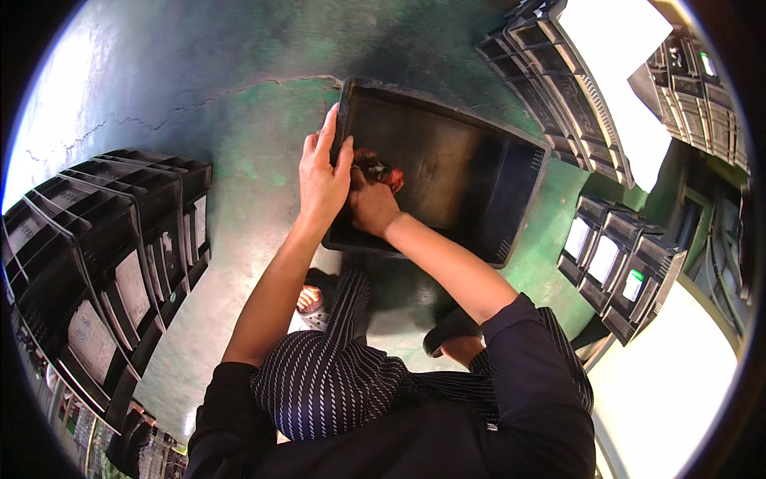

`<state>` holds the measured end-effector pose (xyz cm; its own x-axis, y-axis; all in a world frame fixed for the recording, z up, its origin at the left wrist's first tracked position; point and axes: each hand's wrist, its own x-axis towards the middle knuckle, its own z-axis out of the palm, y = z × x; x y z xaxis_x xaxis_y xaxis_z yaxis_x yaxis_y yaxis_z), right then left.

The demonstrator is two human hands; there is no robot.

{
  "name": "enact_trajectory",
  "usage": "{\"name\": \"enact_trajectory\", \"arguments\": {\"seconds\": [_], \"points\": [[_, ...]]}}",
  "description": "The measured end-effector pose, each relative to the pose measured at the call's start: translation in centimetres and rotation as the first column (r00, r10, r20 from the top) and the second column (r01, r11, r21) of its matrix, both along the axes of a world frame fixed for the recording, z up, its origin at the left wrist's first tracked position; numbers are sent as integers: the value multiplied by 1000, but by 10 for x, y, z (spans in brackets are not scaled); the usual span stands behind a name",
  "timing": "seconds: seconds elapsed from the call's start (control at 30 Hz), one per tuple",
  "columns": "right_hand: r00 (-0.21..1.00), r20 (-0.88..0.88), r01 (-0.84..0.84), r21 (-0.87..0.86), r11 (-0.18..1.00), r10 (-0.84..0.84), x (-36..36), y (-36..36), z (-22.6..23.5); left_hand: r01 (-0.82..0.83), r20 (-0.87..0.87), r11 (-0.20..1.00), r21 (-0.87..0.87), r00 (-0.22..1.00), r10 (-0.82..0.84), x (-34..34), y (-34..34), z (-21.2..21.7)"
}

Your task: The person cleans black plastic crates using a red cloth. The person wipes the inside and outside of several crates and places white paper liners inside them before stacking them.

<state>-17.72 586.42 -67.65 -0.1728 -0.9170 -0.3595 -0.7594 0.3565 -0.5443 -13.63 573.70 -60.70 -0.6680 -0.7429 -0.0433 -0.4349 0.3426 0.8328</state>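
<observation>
A black plastic crate (447,172) with an open top is tilted in front of me, its inside facing me. My left hand (325,172) grips its left wall, fingers along the outside and the thumb over the rim. Inside the crate, near that same wall, my right hand (373,206) is closed on a crumpled rag (391,177) with red and dark patches. The rag touches the inner surface. Part of it is hidden under the fingers.
Stacked black crates (120,255) with paper labels stand at the left. More crates (558,88) are at the upper right, with a white sheet (618,64) beside them. Smaller labelled crates (614,255) sit at the right. The green floor (255,152) has a long crack.
</observation>
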Motion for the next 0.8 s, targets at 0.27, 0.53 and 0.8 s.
{"name": "enact_trajectory", "arguments": {"seconds": [0.27, 0.53, 0.8], "points": [[847, -178, 466, -204, 861, -501, -58, -43, 34, -8, -2, 999, -54, 1000, 8, 10, -2, -6], [824, -236, 493, -148, 857, -515, -50, -67, 13, 10, 19, 999, -32, 1000, -9, 10, -7, -6], [775, -425, 459, -129, 879, -467, -44, -84, -1, 8, 25, 1000, 17, 1000, -8, 6, -5, -3]]}}
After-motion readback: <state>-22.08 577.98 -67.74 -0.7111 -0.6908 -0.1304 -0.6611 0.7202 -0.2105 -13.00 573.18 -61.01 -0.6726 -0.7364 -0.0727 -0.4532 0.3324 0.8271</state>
